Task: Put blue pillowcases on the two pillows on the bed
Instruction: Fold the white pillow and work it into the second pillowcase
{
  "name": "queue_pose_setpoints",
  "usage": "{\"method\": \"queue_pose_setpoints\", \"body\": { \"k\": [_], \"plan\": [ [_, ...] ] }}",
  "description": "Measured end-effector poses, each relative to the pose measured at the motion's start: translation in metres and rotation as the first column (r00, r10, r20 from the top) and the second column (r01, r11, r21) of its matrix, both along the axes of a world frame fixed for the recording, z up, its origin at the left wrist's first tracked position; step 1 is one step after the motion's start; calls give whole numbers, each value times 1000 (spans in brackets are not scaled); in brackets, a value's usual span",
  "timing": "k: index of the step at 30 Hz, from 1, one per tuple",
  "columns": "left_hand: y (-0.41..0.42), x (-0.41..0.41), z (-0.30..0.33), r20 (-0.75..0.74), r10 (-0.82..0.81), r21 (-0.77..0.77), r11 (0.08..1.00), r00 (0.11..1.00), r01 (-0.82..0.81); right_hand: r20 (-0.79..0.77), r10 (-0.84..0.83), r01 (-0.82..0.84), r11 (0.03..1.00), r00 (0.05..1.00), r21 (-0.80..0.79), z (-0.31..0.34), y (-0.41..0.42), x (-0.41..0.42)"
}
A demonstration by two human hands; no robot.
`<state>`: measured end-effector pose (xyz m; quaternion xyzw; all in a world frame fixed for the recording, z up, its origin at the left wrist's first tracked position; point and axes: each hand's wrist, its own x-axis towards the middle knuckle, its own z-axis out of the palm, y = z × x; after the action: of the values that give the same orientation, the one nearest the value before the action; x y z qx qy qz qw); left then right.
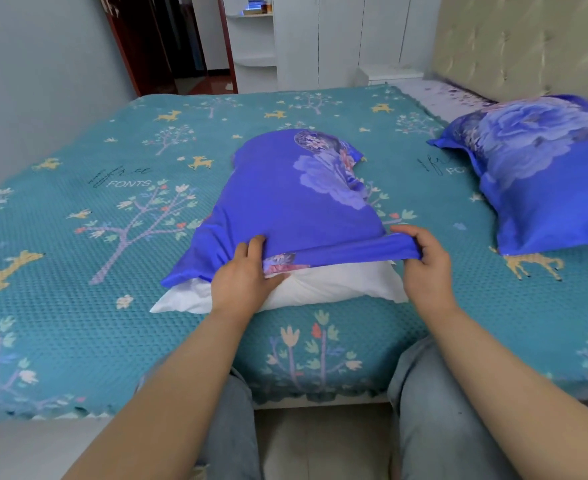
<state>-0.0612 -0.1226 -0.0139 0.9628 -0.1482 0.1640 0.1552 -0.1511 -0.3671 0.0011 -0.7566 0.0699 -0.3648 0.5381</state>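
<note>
A white pillow lies in the middle of the bed, mostly covered by a blue floral pillowcase. Only the pillow's near end sticks out of the case's opening. My left hand grips the case's open hem at its left part, thumb tucked under the fabric. My right hand pinches the same hem at its right corner and stretches it taut. A second pillow in a blue floral pillowcase rests at the right, near the headboard.
The bed carries a teal cover with trees and deer. A padded headboard stands at the right. White cupboards and a dark doorway are beyond the bed's far side. My knees touch the near edge.
</note>
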Motion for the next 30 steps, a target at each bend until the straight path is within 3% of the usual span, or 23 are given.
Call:
{"method": "queue_pose_setpoints", "body": {
  "k": [3,5,6,8,10,11,13,14,15,17,19,21,24,26,28,30],
  "plan": [
    [-2,-2,-1,-14,28,12,1000,1000,-28,108,23,-22,1000,994,-18,0,9,-14],
    [-2,-3,0,-34,52,17,999,998,-52,99,116,-82,950,988,-302,-2,10,-22],
    [-3,-4,-1,-49,66,19,998,997,-65,23,132,-102,851,991,-516,0,10,-24],
    [-6,-4,-1,-76,94,6,996,993,-94,-199,-62,-127,581,978,-804,0,11,-23],
    [-7,-4,-1,-79,99,-11,995,992,-101,-417,-321,-264,426,850,-865,-10,11,-20],
    [-7,-3,-2,-80,88,-12,996,993,-90,-501,-411,-331,417,762,-846,-17,8,-19],
    [-4,-1,-1,-87,58,-14,998,994,-60,-599,-499,-370,486,626,-792,-23,1,-22],
    [-1,0,0,-90,41,-21,999,995,-43,-594,-504,-342,507,627,-791,-24,-3,-23],
    [1,1,1,-84,23,-34,999,996,-26,-515,-481,-267,493,710,-828,-25,-7,-25],
    [6,0,3,-61,-14,-82,997,998,9,-114,-281,51,521,953,-852,-20,-11,-29],
    [11,-4,5,-35,-75,-108,992,997,71,233,-56,218,615,971,-758,-10,-11,-38],
    [15,-6,6,16,-129,-116,985,991,130,361,-1,269,670,932,-692,-7,-13,-44],
    [22,-4,7,176,-67,-149,984,982,94,365,-12,244,763,931,-599,-11,-13,-44],
    [30,2,5,243,55,-228,974,968,2,332,-99,250,857,938,-450,-10,-11,-41],
    [40,8,3,239,182,-330,939,954,-96,306,-225,313,909,925,-275,-8,-15,-38],
    [48,13,2,141,265,-418,889,954,-185,281,-306,350,929,909,-118,-6,-19,-36]
  ]
}}
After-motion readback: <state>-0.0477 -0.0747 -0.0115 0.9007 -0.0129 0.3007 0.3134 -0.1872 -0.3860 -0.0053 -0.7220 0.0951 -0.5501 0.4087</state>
